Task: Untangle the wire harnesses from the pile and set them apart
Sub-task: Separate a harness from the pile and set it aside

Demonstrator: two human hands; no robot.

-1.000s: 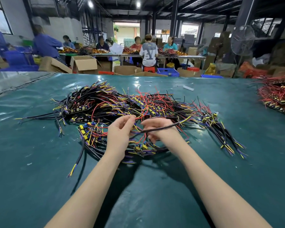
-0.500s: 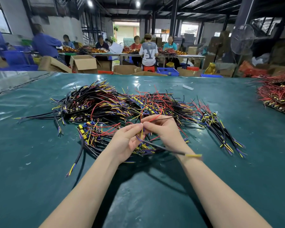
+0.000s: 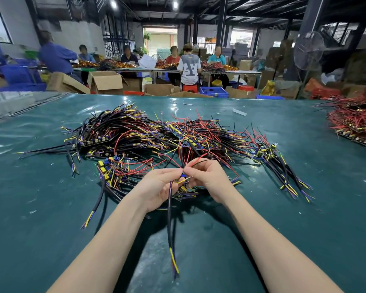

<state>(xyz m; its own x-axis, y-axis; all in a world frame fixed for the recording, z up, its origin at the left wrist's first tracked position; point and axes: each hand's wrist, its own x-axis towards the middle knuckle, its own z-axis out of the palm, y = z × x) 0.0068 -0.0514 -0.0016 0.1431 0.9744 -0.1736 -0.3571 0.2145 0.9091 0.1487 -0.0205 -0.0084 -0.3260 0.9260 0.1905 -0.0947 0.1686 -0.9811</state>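
One harness [image 3: 170, 220] hangs toward the person, pinched at its top by the left hand [image 3: 156, 187] and right hand [image 3: 208, 179], just above the near edge of the pile [image 3: 148, 136]. Its red leads seem to run back into that tangle; a hard pull could drag neighbours along or strain a terminal. Bare surface [image 3: 40, 218] lies near and left; a red bundle [image 3: 355, 123] crowds the far right.

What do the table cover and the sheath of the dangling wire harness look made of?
Table cover: likely glossy dark-green vinyl sheet; it ripples and shows bright glare. Wire harness: sheath probably flexible black plastic or rubber; it hangs limp, with yellow and blue cores at its end.
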